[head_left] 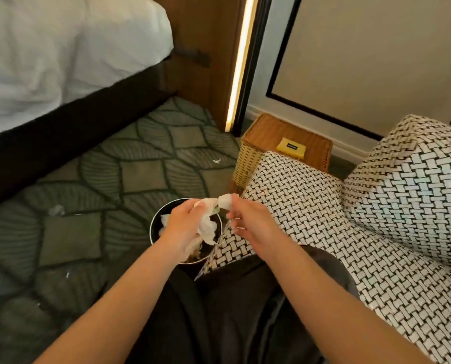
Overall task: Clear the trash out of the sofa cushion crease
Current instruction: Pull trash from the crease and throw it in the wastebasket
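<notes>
Head view, looking down over the person's lap. The left hand (pixel 183 227) is held over the mouth of a round black waste bin (pixel 151 227), its fingers curled round a crumpled white tissue (pixel 207 228) that bulges out of the grip toward the right and hangs down into the bin's opening. The right hand (pixel 249 223) lies just beside it. Its thumb and forefinger are closed in a pinch on a small white wad (pixel 225 200), and its other fingers are loosely bent below and hold nothing. The wad touches or nearly touches the upper end of the tissue; which of the two cannot be told. More pale scraps lie inside the bin. The bin stands on the leaf-patterned carpet (pixel 140 158), close against the front corner of the basket-weave sofa (pixel 311 206), whose seat and back cushions meet in a crease (pixel 376 214) to the right of both hands. Small white scraps (pixel 216 161) (pixel 56 210) lie on the carpet. Behind the sofa arm stands a wicker box (pixel 269 132) with a yellow packet (pixel 290 147) on its lid. A bed (pixel 48 61) with a white sheet fills the upper left.
</notes>
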The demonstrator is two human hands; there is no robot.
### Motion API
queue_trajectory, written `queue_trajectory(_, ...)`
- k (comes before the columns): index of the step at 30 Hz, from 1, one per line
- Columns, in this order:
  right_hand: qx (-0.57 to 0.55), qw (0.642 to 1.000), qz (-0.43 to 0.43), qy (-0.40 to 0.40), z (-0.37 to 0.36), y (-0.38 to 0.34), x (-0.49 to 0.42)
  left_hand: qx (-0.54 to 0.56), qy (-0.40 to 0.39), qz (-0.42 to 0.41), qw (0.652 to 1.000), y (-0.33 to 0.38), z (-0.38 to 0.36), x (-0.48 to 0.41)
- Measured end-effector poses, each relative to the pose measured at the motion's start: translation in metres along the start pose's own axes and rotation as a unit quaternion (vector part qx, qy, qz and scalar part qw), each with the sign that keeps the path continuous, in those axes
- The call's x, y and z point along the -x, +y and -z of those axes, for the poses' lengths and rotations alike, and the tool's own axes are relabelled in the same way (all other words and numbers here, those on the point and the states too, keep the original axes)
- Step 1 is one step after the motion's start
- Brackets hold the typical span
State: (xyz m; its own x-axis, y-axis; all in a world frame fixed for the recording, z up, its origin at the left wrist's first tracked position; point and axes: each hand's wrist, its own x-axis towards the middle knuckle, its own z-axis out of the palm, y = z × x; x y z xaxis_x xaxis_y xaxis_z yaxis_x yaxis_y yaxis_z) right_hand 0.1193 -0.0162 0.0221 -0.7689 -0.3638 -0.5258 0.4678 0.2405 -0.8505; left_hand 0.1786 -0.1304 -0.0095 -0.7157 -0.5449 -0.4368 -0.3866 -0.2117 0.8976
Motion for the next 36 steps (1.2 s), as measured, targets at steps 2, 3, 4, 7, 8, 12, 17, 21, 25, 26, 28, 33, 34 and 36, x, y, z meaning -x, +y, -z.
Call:
queue_trajectory(2, 0.007, 1.000, -0.019, 0.002, -0.012, 0.010, -0.020, -0.025, 0.028, 0.003, 0.999, -0.013, 0.009, -0.018)
queue_trajectory(3, 0.020, 0.999, -0.026, 0.004, -0.017, 0.014, -0.030, -0.033, 0.044, 0.000, 0.998, -0.019, 0.013, -0.027)
queue_trajectory(4, 0.036, 0.999, -0.032, 0.006, -0.022, 0.019, -0.040, -0.038, 0.056, -0.001, 0.998, -0.025, 0.015, -0.037)
queue_trajectory(7, 0.066, 0.997, -0.040, 0.017, -0.035, 0.030, -0.070, -0.061, 0.080, 0.007, 0.995, -0.031, 0.018, -0.067)
queue_trajectory(8, 0.068, 0.997, -0.042, 0.020, -0.040, 0.032, -0.080, -0.073, 0.084, 0.001, 0.994, -0.033, 0.020, -0.079)
queue_trajectory(12, 0.071, 0.996, -0.059, 0.015, -0.056, 0.042, -0.119, -0.106, 0.093, 0.016, 0.990, -0.042, 0.026, -0.122)
queue_trajectory(17, 0.077, 0.992, -0.103, 0.016, -0.064, 0.055, -0.150, -0.155, 0.072, 0.044, 0.984, -0.056, 0.037, -0.155)
queue_trajectory(21, 0.105, 0.981, -0.160, -0.039, -0.066, 0.060, -0.157, -0.196, 0.043, 0.082, 0.976, -0.064, 0.040, -0.166)
queue_trajectory(25, 0.127, 0.978, -0.159, -0.046, -0.064, 0.061, -0.157, -0.208, 0.027, 0.081, 0.974, -0.065, 0.041, -0.165)
queue_trajectory(26, 0.134, 0.978, -0.153, -0.041, -0.063, 0.060, -0.157, -0.208, 0.026, 0.076, 0.975, -0.064, 0.042, -0.163)
queue_trajectory(28, 0.148, 0.978, -0.138, -0.042, -0.061, 0.057, -0.153, -0.205, 0.019, 0.060, 0.977, -0.062, 0.042, -0.159)
queue_trajectory(33, 0.175, 0.978, -0.090, -0.064, -0.051, 0.043, -0.133, -0.219, -0.017, 0.023, 0.975, -0.053, 0.035, -0.135)
queue_trajectory(34, 0.189, 0.976, -0.078, -0.069, -0.048, 0.039, -0.127, -0.214, -0.026, 0.016, 0.976, -0.050, 0.031, -0.127)
queue_trajectory(36, 0.228, 0.969, -0.052, -0.076, -0.037, 0.031, -0.113, -0.211, -0.042, -0.007, 0.977, -0.046, 0.023, -0.112)
